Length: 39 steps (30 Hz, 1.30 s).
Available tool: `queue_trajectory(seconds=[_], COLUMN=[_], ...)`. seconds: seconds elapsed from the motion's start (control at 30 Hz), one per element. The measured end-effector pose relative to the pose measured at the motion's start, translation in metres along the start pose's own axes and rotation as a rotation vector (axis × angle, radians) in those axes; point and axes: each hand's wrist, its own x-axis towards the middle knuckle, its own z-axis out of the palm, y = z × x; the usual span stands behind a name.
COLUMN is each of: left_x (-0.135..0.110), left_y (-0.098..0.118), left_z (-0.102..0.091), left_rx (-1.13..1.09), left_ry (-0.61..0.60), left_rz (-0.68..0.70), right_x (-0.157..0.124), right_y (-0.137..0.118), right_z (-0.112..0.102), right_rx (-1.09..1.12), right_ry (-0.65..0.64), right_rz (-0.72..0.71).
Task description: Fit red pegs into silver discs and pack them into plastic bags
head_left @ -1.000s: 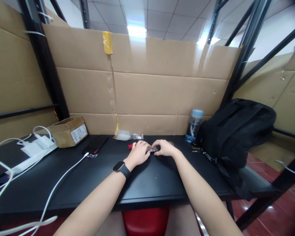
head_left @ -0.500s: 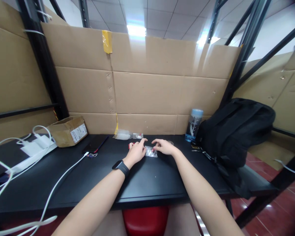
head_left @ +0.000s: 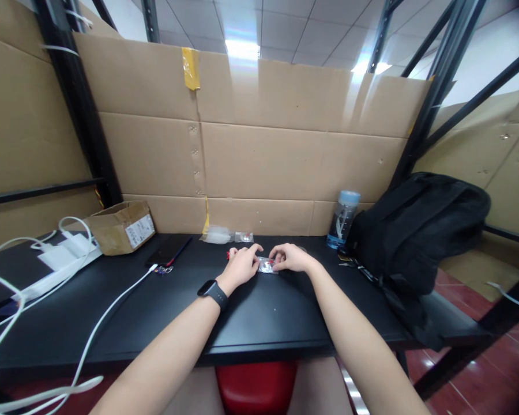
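Both hands meet at the far middle of the black table (head_left: 259, 323). A small clear plastic bag (head_left: 267, 266) with something round and silvery inside lies between them. My left hand (head_left: 241, 266), a black watch on its wrist, pinches the bag's left edge with thumb and forefinger. The bag's right edge is pinched by the curled fingers of my right hand (head_left: 290, 259). A small red object (head_left: 229, 254) peeks out just behind my left hand.
More clear bags (head_left: 225, 236) lie by the cardboard back wall. A water bottle (head_left: 343, 219) and black backpack (head_left: 419, 230) stand at the right. At the left lie a cardboard box (head_left: 121, 227), a phone (head_left: 168, 251), white chargers and cables (head_left: 60, 259).
A second ago both hands covered the small bag. They drew apart and uncovered it, then closed in and now pinch it at both edges. The view has shifted slightly.
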Motion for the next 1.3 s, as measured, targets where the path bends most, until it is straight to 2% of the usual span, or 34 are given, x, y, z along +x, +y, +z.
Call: queue_trajectory(seconds=[0.2,0.3,0.47,0.57,0.73,0.87,0.97,1.1,1.3], left_x=[0.001,0.002,0.003,0.004,0.005,0.006,0.006,0.004,0.005], left_y=[-0.004,-0.002,-0.001,-0.008,-0.032,-0.053,-0.063,-0.071,-0.076], left_z=[-0.002,-0.003,-0.003,-0.01,-0.033,-0.043,-0.043,-0.043,-0.038], left_rx=[-0.128,-0.133,-0.104,-0.036,0.05,0.049,0.048,0.111,0.167], left_ry=[-0.06,-0.081,-0.13,-0.04,0.174,0.227,0.226,0.154,-0.003], left_rz=[0.022,0.019,0.087,0.064,-0.12,-0.21,-0.232,-0.218,-0.19], right_x=[0.0,0.001,0.006,0.009,0.023,0.048,0.058,0.042,-0.002], right_y=[-0.001,0.0,0.005,0.008,0.005,0.001,0.001,0.01,0.045], right_z=[0.0,0.0,0.007,0.015,0.024,0.029,0.029,0.012,-0.019], right_rx=[-0.059,-0.182,-0.25,-0.343,-0.532,-0.576,-0.594,-0.606,-0.471], right_ry=[0.114,0.174,0.073,0.112,0.178,0.145,0.181,0.308,0.381], right_rz=[0.031,-0.025,-0.118,-0.051,0.068,0.139,0.111,0.081,0.339])
